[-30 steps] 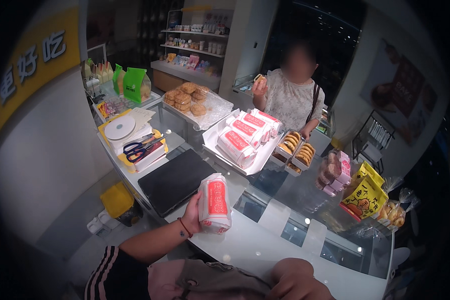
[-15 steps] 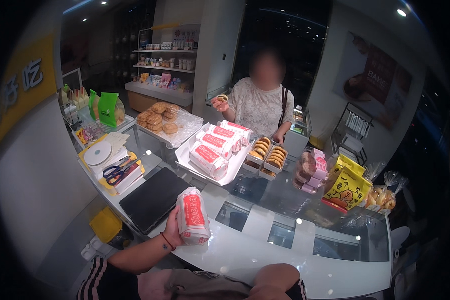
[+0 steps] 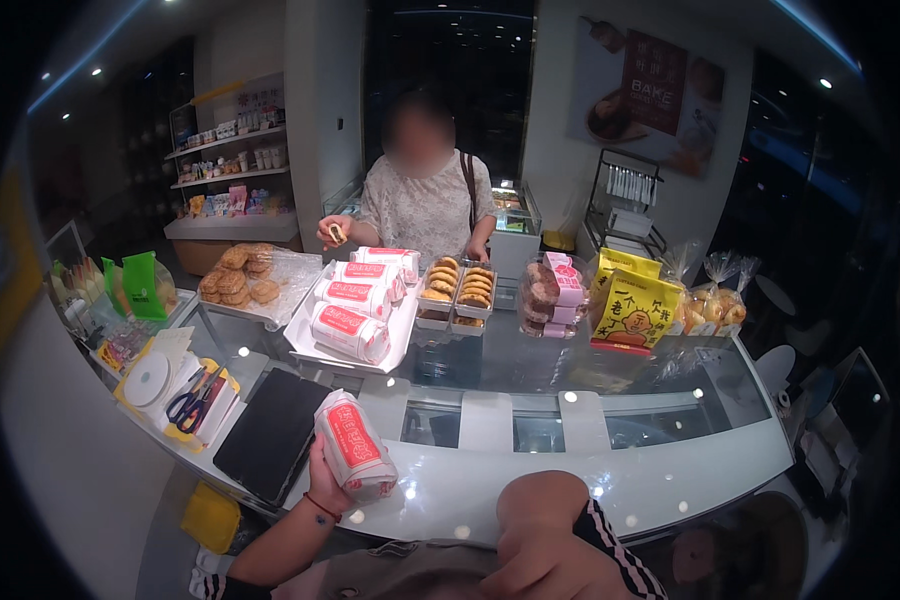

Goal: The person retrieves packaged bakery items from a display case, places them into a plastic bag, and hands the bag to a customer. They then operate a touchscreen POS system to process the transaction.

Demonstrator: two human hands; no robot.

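My left hand (image 3: pixel 326 478) is closed around a long white paper-wrapped package (image 3: pixel 353 446) with a red printed panel, held up over the near edge of the counter. Its fingers are partly behind the wrapper. My right arm (image 3: pixel 542 505) is bent close to my body at the lower edge, and its hand is out of the picture. Beyond the held package, a white tray (image 3: pixel 402 352) carries several similar wrapped packages (image 3: pixel 350 332). Across the counter, a person (image 3: pixel 425 195) has a small piece of food (image 3: pixel 337 234) in one hand.
A black mat (image 3: pixel 267 432) lies left of my hand, beside scissors (image 3: pixel 192 402) and a white roll (image 3: pixel 148 382). Boxed cookies (image 3: pixel 473 292), a clear pack with a pink label (image 3: pixel 553 300), yellow bags (image 3: pixel 635 308) and bagged bread (image 3: pixel 718 308) line the counter. Round pastries (image 3: pixel 238 282) rest on plastic film at left.
My view has turned to the right, so the counter goods sit farther left in the picture. The package stays in my left hand, tilted a little more. The person's hand with the food is lower.
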